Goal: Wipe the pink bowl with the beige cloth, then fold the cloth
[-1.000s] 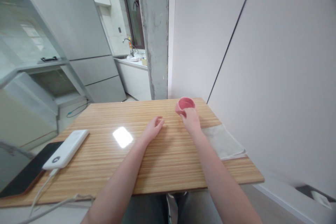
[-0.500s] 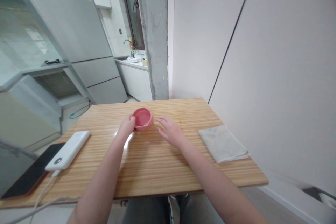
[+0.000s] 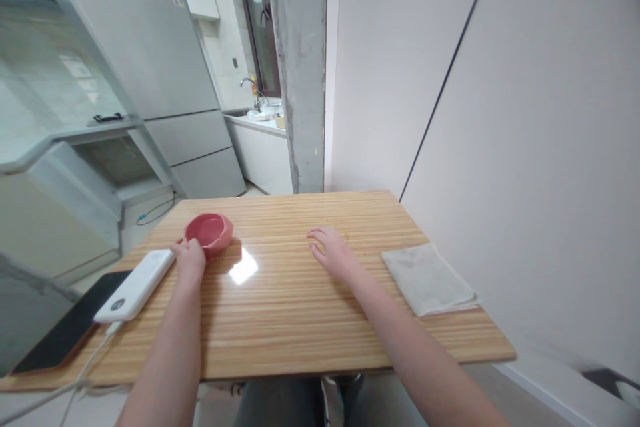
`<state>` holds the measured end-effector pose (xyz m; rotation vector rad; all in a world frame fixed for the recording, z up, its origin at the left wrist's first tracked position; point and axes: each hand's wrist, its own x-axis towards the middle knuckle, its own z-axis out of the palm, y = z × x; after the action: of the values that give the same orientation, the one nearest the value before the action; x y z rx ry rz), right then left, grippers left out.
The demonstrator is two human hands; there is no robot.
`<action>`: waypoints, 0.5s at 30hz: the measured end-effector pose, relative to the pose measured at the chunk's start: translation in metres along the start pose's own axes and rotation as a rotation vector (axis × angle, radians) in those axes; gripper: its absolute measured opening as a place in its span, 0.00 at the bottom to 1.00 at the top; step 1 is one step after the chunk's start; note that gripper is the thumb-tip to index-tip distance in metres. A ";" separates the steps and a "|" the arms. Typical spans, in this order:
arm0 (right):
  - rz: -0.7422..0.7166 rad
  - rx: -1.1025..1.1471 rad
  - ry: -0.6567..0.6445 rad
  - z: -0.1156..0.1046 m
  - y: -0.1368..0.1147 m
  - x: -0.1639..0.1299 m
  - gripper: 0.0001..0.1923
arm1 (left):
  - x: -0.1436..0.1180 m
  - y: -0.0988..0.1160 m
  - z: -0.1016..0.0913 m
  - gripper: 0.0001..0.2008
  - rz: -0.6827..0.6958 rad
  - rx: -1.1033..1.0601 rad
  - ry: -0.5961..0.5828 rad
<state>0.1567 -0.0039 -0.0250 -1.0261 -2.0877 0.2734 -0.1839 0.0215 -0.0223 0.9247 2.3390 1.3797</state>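
Observation:
A pink bowl is at the left part of the wooden table, gripped at its near left rim by my left hand. A shadow beside it suggests it is slightly raised, though I cannot tell for sure. Over the middle of the table, my right hand has its fingers apart and holds nothing. A folded grey cloth lies to the right of that hand.
A white power bank with a cable plugged in lies at the left, near my left forearm. Next to it is a dark flat tablet-like thing. Behind the table stand a fridge and a concrete pillar.
My left hand has carried the pink bowl leftward, from near the table's middle to its left part. My right hand stays about where it was, now far from the bowl.

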 end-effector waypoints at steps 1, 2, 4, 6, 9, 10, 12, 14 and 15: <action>-0.001 0.005 0.004 -0.001 0.000 0.000 0.10 | 0.001 0.000 -0.001 0.22 -0.047 -0.018 -0.005; -0.002 0.010 0.007 -0.002 0.000 0.000 0.10 | 0.001 0.000 -0.002 0.22 -0.085 -0.031 -0.015; -0.005 0.018 0.016 -0.005 -0.001 0.001 0.10 | 0.002 0.000 -0.004 0.21 -0.096 -0.023 -0.024; -0.005 0.022 0.026 -0.009 -0.003 0.001 0.10 | 0.001 0.000 -0.005 0.19 -0.066 0.012 -0.019; 0.004 0.024 0.032 -0.012 -0.004 0.000 0.10 | 0.001 0.000 -0.006 0.18 -0.013 0.084 -0.032; 0.008 0.023 0.032 -0.013 -0.004 0.000 0.10 | 0.001 0.000 -0.006 0.17 -0.002 0.114 -0.044; 0.015 0.018 0.031 -0.013 -0.005 0.000 0.10 | 0.001 0.000 -0.007 0.18 0.023 0.196 -0.057; 0.024 0.016 0.029 -0.013 -0.006 0.002 0.10 | 0.001 0.000 -0.008 0.18 0.058 0.286 -0.062; 0.029 0.017 0.029 -0.013 -0.006 0.003 0.10 | 0.001 0.001 -0.008 0.17 0.076 0.323 -0.067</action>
<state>0.1611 -0.0073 -0.0116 -1.0452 -2.0432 0.2884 -0.1887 0.0169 -0.0176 1.1373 2.5433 0.9938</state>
